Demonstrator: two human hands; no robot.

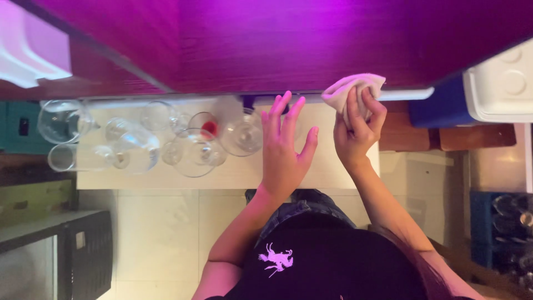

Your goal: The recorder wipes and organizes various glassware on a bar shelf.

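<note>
My right hand (355, 130) grips a bunched white cloth (351, 89) at the far edge of a pale shelf (327, 166), just under a dark wooden counter. Spread flat with fingers apart, my left hand (286, 147) rests on the shelf beside it and holds nothing. A clear glass (244, 133) stands just left of my left hand, close to the fingertips.
Several clear glasses (130, 147) crowd the shelf's left half, one with red at its bottom (208, 126). A blue and white box (488, 94) sits at the right, a blue crate of glasses (502, 225) lower right, and a black bin (89, 255) lower left on a tiled floor.
</note>
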